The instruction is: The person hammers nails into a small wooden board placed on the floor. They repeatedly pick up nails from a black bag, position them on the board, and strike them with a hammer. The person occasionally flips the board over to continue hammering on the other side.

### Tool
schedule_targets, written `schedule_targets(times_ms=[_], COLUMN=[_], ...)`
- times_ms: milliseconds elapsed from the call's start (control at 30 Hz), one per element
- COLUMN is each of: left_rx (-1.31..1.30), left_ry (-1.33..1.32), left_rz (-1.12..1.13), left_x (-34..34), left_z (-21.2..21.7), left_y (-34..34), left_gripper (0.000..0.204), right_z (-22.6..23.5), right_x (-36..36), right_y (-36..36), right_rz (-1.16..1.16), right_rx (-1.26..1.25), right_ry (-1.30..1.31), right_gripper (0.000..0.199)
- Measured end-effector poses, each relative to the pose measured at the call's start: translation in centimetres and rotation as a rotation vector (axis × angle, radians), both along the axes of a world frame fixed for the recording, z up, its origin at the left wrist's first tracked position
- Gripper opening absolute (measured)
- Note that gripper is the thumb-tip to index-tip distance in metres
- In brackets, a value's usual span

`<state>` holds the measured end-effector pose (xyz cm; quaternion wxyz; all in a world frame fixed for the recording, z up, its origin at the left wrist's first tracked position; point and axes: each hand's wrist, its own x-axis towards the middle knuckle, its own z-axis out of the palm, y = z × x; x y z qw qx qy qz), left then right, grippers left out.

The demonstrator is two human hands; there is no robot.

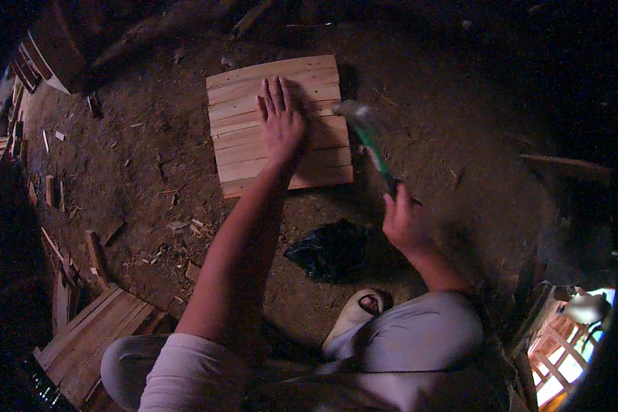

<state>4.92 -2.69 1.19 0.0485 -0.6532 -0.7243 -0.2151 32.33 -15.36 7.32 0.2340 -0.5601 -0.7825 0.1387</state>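
Observation:
A panel of wooden slats [244, 154] lies ahead of me on the dirt floor, with small dark nail-like dots along its boards. My left hand [281, 127] rests flat on it, fingers stretched out and pointing away from me. In my right hand [404, 218] is a hammer [372, 145], gripped by the dark end of its green handle. The hammer's head, smeared by motion, is at the panel's right edge; whether it touches the wood I cannot tell.
A black plastic bag [329, 250] lies between the panel and my shoe [356, 312]. Another slatted wooden panel [96, 343] is at the lower left. Wood scraps [95, 257] litter the floor on the left. A wooden frame [553, 357] shows in bright light at the lower right.

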Motion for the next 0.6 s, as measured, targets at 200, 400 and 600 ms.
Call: schedule_targets(times_ms=[200, 400, 600], left_rx=[0.004, -0.028, -0.014], left_ry=[0.040, 0.005, 0.033], left_rz=[-0.063, -0.045, -0.037], left_x=[-0.3, -0.4, -0.1], left_z=[-0.1, -0.8, -0.4], left_y=[0.3, 0.3, 0.0], left_gripper=[0.058, 0.057, 0.055], right_z=[-0.5, 0.7, 1.5], right_x=[0.3, -1.1, -0.5], right_y=[0.1, 1.0, -0.4], right_rz=[-0.052, 0.051, -0.029], right_rx=[-0.005, -0.222, -0.012], right_ry=[0.087, -0.057, 0.165], right_gripper=[0.029, 0.030, 0.032])
